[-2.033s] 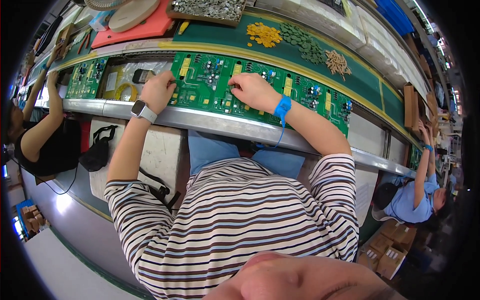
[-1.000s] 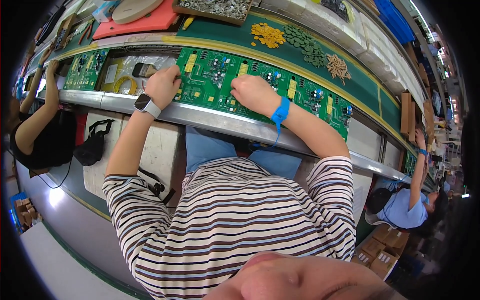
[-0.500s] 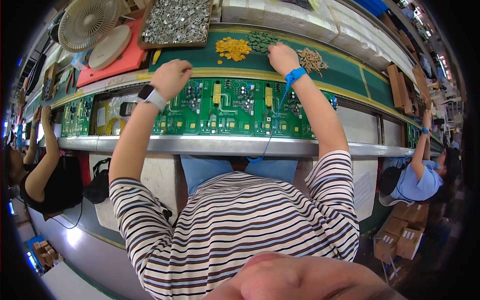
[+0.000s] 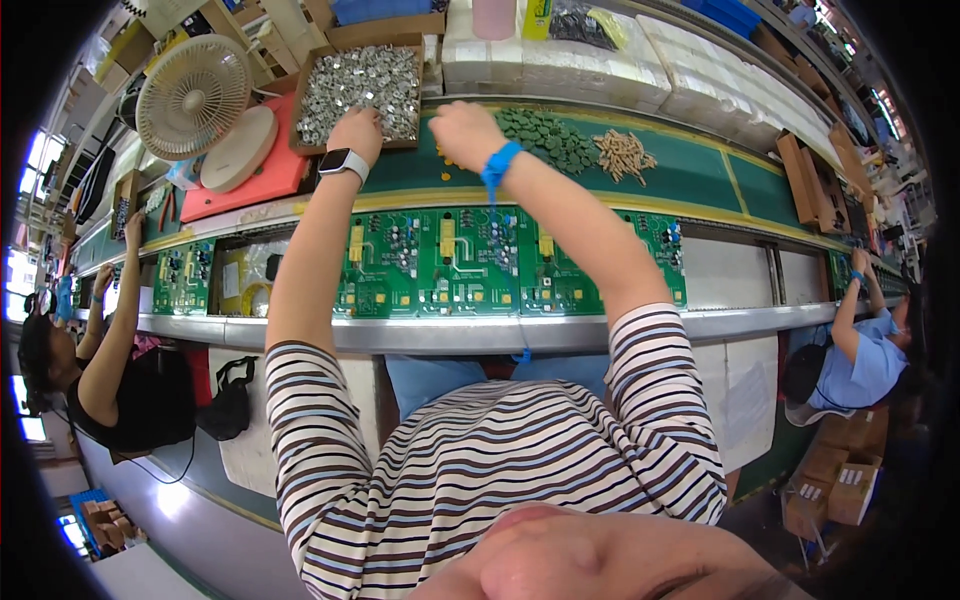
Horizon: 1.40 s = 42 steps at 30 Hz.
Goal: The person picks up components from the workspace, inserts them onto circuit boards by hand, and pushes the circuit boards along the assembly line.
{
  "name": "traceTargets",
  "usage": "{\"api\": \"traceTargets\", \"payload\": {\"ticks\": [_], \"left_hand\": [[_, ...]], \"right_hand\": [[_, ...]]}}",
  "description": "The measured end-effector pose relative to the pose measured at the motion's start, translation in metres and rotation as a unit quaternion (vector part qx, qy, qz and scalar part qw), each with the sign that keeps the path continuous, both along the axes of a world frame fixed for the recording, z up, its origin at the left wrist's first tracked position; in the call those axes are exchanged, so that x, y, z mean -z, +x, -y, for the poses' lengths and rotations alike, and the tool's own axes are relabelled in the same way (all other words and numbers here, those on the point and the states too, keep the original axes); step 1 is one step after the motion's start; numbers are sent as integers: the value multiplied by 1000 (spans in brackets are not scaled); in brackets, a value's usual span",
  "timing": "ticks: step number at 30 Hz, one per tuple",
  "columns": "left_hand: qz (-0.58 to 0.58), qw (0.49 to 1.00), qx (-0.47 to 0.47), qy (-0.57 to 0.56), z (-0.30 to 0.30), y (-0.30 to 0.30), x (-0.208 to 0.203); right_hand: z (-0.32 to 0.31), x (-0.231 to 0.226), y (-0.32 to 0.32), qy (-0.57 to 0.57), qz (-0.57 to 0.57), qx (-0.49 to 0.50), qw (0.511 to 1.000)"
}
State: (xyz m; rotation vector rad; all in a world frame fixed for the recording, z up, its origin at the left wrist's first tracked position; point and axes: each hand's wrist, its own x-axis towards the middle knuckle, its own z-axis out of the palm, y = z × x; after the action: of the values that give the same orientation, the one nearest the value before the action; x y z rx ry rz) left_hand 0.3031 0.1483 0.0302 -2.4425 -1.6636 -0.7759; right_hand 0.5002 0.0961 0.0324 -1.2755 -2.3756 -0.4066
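My left hand (image 4: 357, 137) reaches over the near edge of a cardboard box (image 4: 420, 95) full of small silvery metal parts (image 4: 362, 80). Its fingers are bent down among the parts and their tips are hidden. My right hand (image 4: 466, 136), with a blue wrist strap, is over the yellow discs and covers most of them; one loose yellow disc (image 4: 446, 176) shows nearby. Those fingers also curl downward, and I cannot see what is in them. Green discs (image 4: 550, 140) and tan stick-like pieces (image 4: 626, 157) lie in piles to the right. Green circuit boards (image 4: 470, 265) stand in a row below my forearms.
A metal rail (image 4: 560, 332) runs along the near side of the boards. At the left, a fan (image 4: 194, 97) stands near a round beige lid-like object (image 4: 240, 150) on a red slab (image 4: 290, 168). White foam blocks (image 4: 560, 70) line the back. Co-workers sit at both sides.
My left hand has moved up and right to the box of metal parts. My right hand has gone left from the green discs to the yellow ones. The view has shifted too.
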Motion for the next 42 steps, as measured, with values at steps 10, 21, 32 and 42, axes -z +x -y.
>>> {"api": "traceTargets", "payload": {"ticks": [10,21,32,42], "left_hand": [[-14,1000,8,-27,-18,-4,-5],[-42,997,63,-28,-37,-2,22],[160,980,116,-9,-42,-13,41],[166,965,183,-82,122,-85,18]], "right_hand": [[-56,16,-77,34,-31,84,995],[-46,18,-60,65,-182,-14,981],[143,55,-6,-215,-232,-155,936],[157,92,-21,-209,-231,-93,946]]}}
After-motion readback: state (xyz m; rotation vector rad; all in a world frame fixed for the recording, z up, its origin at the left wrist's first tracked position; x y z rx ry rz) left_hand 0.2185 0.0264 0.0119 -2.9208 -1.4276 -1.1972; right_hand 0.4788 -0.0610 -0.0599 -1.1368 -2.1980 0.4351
